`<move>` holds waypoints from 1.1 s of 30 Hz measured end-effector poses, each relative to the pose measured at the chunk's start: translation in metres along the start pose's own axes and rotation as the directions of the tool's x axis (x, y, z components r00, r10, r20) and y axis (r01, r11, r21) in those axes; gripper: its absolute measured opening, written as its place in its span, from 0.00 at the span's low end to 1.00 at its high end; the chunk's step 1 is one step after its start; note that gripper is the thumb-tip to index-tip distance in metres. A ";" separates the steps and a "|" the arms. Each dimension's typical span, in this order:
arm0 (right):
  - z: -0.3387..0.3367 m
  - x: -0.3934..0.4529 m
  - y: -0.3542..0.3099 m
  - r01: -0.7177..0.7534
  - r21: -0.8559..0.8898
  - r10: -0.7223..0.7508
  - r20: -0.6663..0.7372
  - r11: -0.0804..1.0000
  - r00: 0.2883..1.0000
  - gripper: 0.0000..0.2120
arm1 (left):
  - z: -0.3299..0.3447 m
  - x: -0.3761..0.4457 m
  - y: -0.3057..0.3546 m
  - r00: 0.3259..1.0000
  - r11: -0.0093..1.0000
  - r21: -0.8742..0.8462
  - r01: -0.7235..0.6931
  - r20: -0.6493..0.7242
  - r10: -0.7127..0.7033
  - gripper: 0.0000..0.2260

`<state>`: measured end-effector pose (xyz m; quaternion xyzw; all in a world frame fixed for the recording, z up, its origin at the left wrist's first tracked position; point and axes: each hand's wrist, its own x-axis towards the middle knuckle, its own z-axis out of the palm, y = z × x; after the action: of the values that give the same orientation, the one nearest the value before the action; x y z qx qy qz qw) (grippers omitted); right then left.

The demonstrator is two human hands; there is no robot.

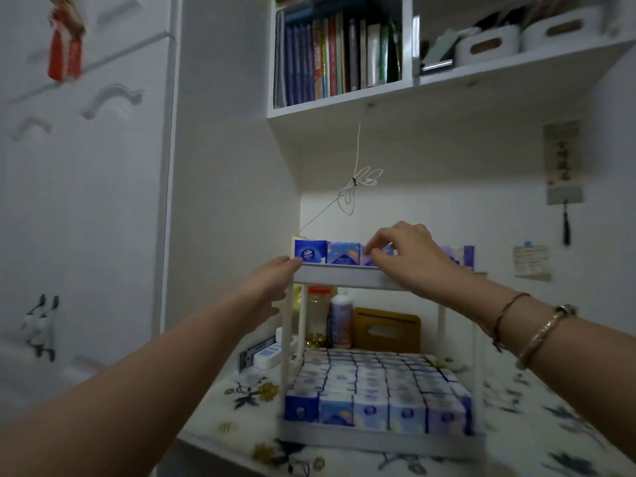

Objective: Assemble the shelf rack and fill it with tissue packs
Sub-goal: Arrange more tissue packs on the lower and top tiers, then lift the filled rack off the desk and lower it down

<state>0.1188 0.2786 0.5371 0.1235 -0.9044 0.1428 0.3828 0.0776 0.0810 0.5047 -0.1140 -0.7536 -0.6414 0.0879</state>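
A white two-tier shelf rack (347,277) stands on the flowered table. Its lower tray (378,440) is packed with several rows of blue and purple tissue packs (371,411). More tissue packs (342,253) stand in a row on the top tray. My left hand (272,287) holds the top tray's left front corner, thumb on the rim. My right hand (409,256) reaches over the top tray's front rim, and its fingertips pinch a purple tissue pack (370,259) in that row.
Behind the rack stand a jar (318,311), a white bottle (341,321) and a brown wooden box (387,330). A power strip (272,352) lies at the left. A wall shelf with books (337,53) hangs overhead, with a white cord (356,187) dangling. A white wardrobe (86,201) is at left.
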 end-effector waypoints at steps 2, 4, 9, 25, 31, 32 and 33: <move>-0.010 -0.025 0.012 -0.070 -0.002 0.070 -0.049 0.998 0.996 0.11 | 0.007 -0.016 0.000 0.999 0.999 0.007 -0.033 -0.002 0.033 0.19; -0.019 -0.049 0.029 -0.158 0.025 0.160 -0.093 0.987 0.983 0.08 | 0.014 -0.030 -0.003 0.999 0.998 0.035 -0.051 -0.007 0.052 0.18; -0.034 -0.085 0.074 -0.413 0.221 0.435 -0.062 0.884 0.898 0.10 | 0.018 -0.029 -0.006 0.995 0.997 0.074 -0.038 -0.089 0.044 0.18; 0.015 0.020 0.192 -0.699 0.713 0.557 0.562 0.049 0.612 0.22 | -0.005 0.137 0.006 0.918 0.913 -0.109 0.392 0.114 -0.381 0.30; 0.023 0.066 0.190 -0.614 0.785 0.472 0.573 -0.081 0.670 0.23 | 0.002 0.158 0.018 0.884 0.879 -0.118 0.462 0.141 -0.446 0.24; 0.022 0.067 0.187 -0.616 0.786 0.500 0.555 -0.053 0.665 0.19 | 0.004 0.155 0.018 0.875 0.869 -0.123 0.480 0.135 -0.465 0.25; 0.020 0.064 0.183 -0.623 0.781 0.519 0.550 -0.043 0.655 0.17 | 0.005 0.149 0.019 0.869 0.861 -0.124 0.493 0.108 -0.482 0.24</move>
<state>0.0016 0.4344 0.5407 -0.0556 -0.6077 0.7868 0.0926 -0.0593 0.0973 0.5637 0.0508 -0.7112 -0.6919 -0.1136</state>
